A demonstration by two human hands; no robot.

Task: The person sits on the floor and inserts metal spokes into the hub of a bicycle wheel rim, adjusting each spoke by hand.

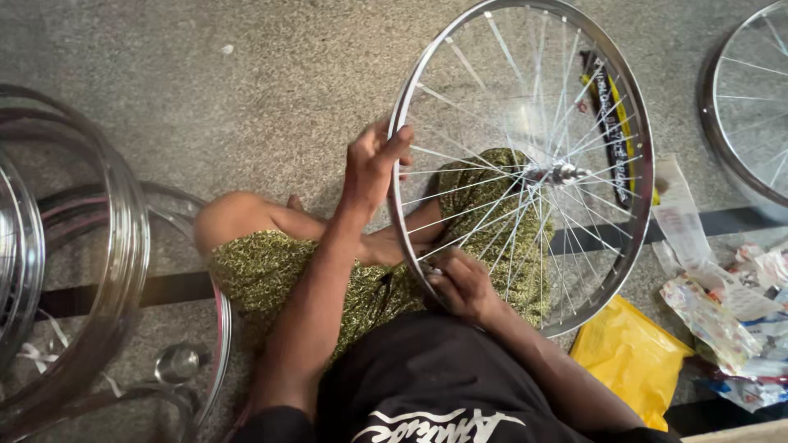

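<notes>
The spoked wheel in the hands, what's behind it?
Through the spoked wheel show grey floor, a patterned-cloth lap and a black-and-yellow strip; the strip's lower end is hidden.

This looks like a bicycle wheel workshop run on the floor. A spoked wheel (pixel 525 164) stands upright on the speckled stone floor (pixel 246 74), a second wheel (pixel 751 98) leans at the right edge, and bare metal rims (pixel 74 262) lie stacked on the left. Torn paper wrappers (pixel 722 295) and a yellow plastic bag (pixel 628 357) litter the ground nearby.
</notes>
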